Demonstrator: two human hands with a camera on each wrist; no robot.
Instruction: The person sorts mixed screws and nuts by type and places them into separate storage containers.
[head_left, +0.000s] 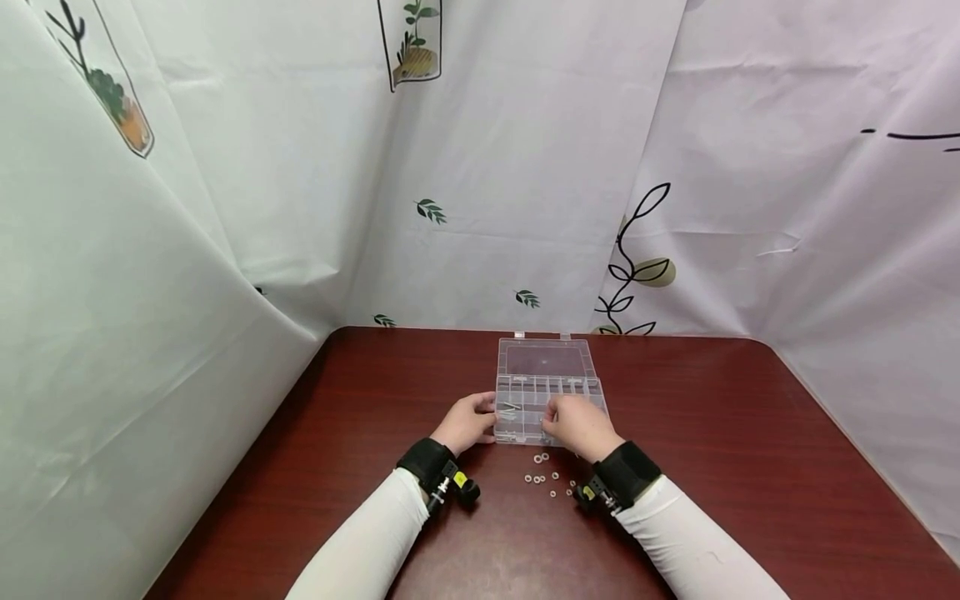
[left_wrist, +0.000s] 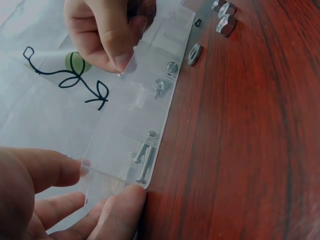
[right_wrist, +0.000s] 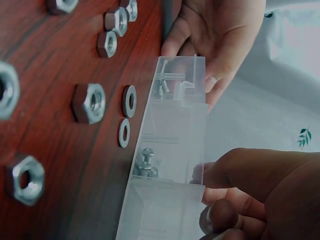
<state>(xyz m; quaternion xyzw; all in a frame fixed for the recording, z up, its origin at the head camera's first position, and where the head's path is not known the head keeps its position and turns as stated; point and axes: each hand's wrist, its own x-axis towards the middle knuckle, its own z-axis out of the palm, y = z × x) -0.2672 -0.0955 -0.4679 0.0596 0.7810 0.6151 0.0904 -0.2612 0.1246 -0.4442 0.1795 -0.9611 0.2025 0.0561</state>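
Observation:
A clear plastic compartment box (head_left: 522,385) lies with its lid (head_left: 547,358) folded back. My left hand (head_left: 465,422) grips its left end, thumb and fingers on either side of the wall. Longer screws (left_wrist: 144,159) lie in the compartment nearest that hand. Short screws (right_wrist: 146,165) sit in a front compartment farther right. My right hand (head_left: 581,425) is over the box's front right part, fingers bent and a fingertip touching the wall. A tiny pale spot shows at its fingertips in the left wrist view; whether it is a held piece is unclear.
Several hex nuts (right_wrist: 90,103) and two flat washers (right_wrist: 129,101) lie loose on the reddish-brown table (head_left: 420,533) in front of the box. A white printed curtain (head_left: 510,167) hangs behind and along both sides.

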